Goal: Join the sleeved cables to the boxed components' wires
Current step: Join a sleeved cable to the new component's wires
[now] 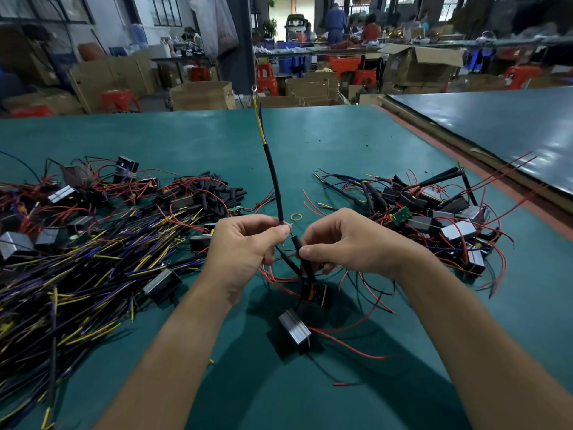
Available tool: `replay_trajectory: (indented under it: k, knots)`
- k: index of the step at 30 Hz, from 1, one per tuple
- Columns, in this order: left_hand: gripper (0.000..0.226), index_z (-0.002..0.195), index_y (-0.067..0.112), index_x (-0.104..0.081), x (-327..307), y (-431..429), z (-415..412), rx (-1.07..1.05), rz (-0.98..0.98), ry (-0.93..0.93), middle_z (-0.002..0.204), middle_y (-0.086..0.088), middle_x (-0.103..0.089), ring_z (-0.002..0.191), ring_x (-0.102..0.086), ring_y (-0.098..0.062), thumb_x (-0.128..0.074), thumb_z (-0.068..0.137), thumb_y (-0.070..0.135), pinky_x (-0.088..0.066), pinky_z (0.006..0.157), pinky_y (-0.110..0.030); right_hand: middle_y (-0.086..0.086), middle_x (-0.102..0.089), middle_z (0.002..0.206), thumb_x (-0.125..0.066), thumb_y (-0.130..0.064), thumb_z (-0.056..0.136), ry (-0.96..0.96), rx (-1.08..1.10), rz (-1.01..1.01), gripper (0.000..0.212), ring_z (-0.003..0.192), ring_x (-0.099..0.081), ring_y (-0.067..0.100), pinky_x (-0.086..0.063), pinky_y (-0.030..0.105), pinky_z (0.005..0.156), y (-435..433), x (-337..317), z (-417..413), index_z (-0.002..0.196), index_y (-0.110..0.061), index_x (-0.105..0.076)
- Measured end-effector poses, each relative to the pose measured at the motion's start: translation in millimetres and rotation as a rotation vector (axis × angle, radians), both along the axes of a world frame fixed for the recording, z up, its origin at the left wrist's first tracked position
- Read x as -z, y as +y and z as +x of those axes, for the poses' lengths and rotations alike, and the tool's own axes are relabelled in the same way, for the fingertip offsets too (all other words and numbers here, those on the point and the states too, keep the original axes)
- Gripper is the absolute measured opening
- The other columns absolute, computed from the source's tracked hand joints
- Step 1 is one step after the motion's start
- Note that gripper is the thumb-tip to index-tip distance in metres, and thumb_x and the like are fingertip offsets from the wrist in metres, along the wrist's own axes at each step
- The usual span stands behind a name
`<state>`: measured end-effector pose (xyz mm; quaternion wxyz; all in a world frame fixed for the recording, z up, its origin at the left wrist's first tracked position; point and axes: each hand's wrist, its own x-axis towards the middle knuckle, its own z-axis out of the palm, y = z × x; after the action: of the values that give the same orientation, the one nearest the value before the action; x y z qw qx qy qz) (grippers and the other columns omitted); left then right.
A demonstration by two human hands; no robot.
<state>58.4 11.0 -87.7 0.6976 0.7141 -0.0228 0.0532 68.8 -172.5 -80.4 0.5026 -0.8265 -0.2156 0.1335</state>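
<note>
Far left, a big heap of sleeved cables [93, 274] lay on the surface [341, 144] w/ several boxed components [14, 245] mixed in. None showed a cable joined on, so most of the job looked undone. Just behind it sat a stock of short black tube pieces [214, 184], prob. for covering joints.

Your left grip [245, 243] was closed, thumb & forefinger pinching the lower end of one sleeved cable [274, 181]. It stood nearly upright above the surface, w/ its yellow & blue leads and ring terminal [254, 88] at the top. Your right grip [350, 240] was closed too, fingertips pinching a black sleeve piece [297, 243] on a thin wire, just beside the cable's lower end. The ends met between your thumbs; whether they were twisted together was too small to tell. I'd judge this joint approx. half done: ends together, cover not yet over them.

Below your hands the boxed component [294, 332] you were wiring rested on the surface, a black part [317, 294] next to it & red wires trailing off.

At right, a smaller heap [434, 218] of boxes w/ black cables running out looked like finished units, tho I couldn't confirm each joint. Going by heap sizes, far more waited at left than was done at right.
</note>
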Motion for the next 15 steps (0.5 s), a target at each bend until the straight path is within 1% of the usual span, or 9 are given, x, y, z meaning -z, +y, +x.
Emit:
replay_trajectory:
  k: [2,5,9,10,11,13,14,15]
  knots:
    - [0.008,0.083,-0.001,-0.073,0.8,-0.4,0.7,0.000,0.012,-0.010,0.068,-0.023,-0.056,0.042,-0.041,-0.014,-0.074,0.079,0.006,-0.040,0.054,-0.025,-0.001,-0.069,0.069,-0.067,-0.014,0.091,-0.014,0.001,-0.004,0.013,0.062,-0.060,0.006,-0.055,0.025,0.064,-1.1,-0.4,0.4,0.081,-0.007,-0.070]
    - [0.006,0.080,0.000,-0.074,1.5,0.5,1.3,-0.019,0.034,-0.041,0.066,-0.024,-0.057,0.042,-0.041,-0.014,-0.075,0.079,0.006,-0.040,0.053,-0.024,0.001,-0.070,0.069,-0.068,-0.014,0.091,-0.052,-0.005,-0.014,0.013,0.061,-0.060,0.006,-0.056,0.025,0.064,-0.7,-0.9,0.7,0.079,-0.010,-0.072]
    - [0.004,0.078,0.002,-0.074,1.8,0.6,0.9,-0.039,0.044,-0.060,0.062,-0.013,-0.059,0.043,-0.041,-0.013,-0.075,0.078,0.006,-0.040,0.050,-0.021,-0.002,-0.065,0.064,-0.068,-0.013,0.091,-0.064,-0.036,-0.052,0.015,0.059,-0.057,0.008,-0.054,0.030,0.064,1.1,-1.7,-1.0,0.077,-0.009,-0.071]
    - [0.003,0.077,0.003,-0.074,1.3,0.4,0.7,-0.031,0.049,-0.056,0.062,-0.014,-0.059,0.044,-0.041,-0.014,-0.075,0.078,0.005,-0.040,0.052,-0.022,-0.001,-0.065,0.064,-0.068,-0.013,0.091,-0.073,-0.026,-0.042,0.015,0.059,-0.056,0.009,-0.053,0.030,0.064,1.7,-1.7,-1.0,0.077,-0.008,-0.071]
    - [0.002,0.076,0.004,-0.074,0.8,0.1,0.1,-0.016,0.053,-0.050,0.063,-0.020,-0.058,0.044,-0.041,-0.014,-0.075,0.078,0.005,-0.040,0.054,-0.024,0.000,-0.065,0.064,-0.068,-0.013,0.091,-0.082,-0.010,-0.026,0.015,0.059,-0.056,0.009,-0.052,0.030,0.064,2.1,-2.0,-0.7,0.077,-0.007,-0.070]
    - [0.002,0.076,0.004,-0.074,0.0,0.0,-1.1,0.012,0.044,-0.036,0.069,-0.035,-0.057,0.043,-0.041,-0.014,-0.074,0.079,0.004,-0.040,0.056,-0.026,0.000,-0.065,0.065,-0.068,-0.013,0.091,-0.089,0.011,0.006,0.015,0.058,-0.056,0.008,-0.051,0.030,0.063,2.8,-2.9,-0.4,0.077,-0.008,-0.070]
    - [0.002,0.078,0.002,-0.074,-0.2,0.1,-1.3,0.019,0.037,-0.031,0.072,-0.037,-0.057,0.042,-0.041,-0.014,-0.074,0.079,0.004,-0.040,0.054,-0.026,-0.001,-0.066,0.064,-0.068,-0.012,0.090,-0.094,0.016,0.016,0.014,0.058,-0.056,0.008,-0.051,0.030,0.063,3.2,-3.0,-0.2,0.077,-0.009,-0.070]
    - [0.005,0.080,0.000,-0.073,0.1,0.5,-1.2,0.021,0.030,-0.028,0.072,-0.035,-0.057,0.042,-0.041,-0.013,-0.074,0.079,0.005,-0.041,0.053,-0.025,-0.003,-0.066,0.064,-0.068,-0.011,0.090,-0.103,0.022,0.022,0.014,0.058,-0.057,0.007,-0.051,0.030,0.063,3.6,-2.6,-0.1,0.077,-0.009,-0.070]
